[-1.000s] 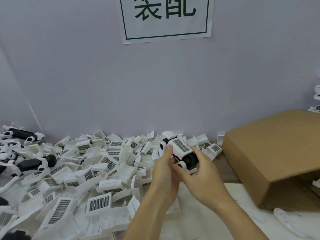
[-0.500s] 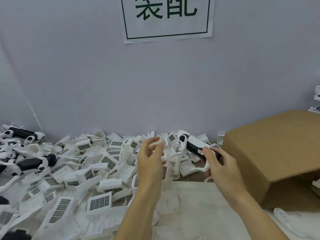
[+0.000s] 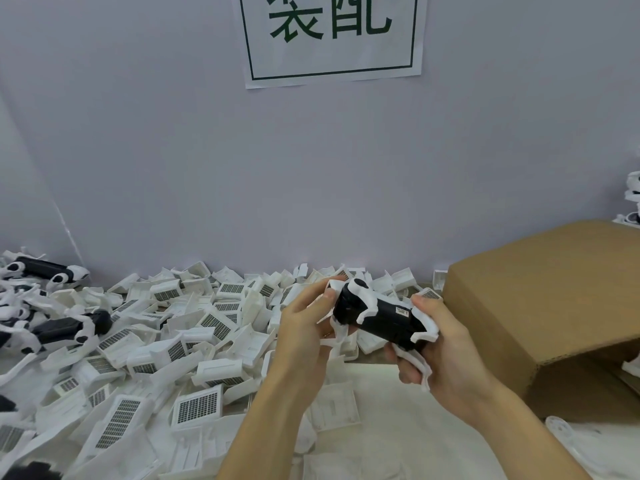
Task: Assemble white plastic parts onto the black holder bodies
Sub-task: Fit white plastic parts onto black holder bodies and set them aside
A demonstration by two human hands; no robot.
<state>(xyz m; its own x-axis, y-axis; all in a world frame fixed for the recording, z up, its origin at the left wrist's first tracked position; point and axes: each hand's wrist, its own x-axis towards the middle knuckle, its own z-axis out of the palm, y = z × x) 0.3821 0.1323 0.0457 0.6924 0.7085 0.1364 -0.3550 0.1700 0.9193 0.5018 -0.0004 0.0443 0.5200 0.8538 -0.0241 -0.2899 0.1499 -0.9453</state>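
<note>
Spanning both palms, the black holder body [image 3: 382, 315] is gripped by the left hand [image 3: 304, 327] and right hand [image 3: 440, 344].

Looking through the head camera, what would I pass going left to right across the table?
Assembled black-and-white holders → heap of loose white plastic parts → left hand → black holder body held between both hands → right hand → cardboard box.

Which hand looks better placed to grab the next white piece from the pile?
Probably the left hand: it is nearer the pile of white parts and only lightly holds the black holder body, while the right hand grips it firmly.
</note>
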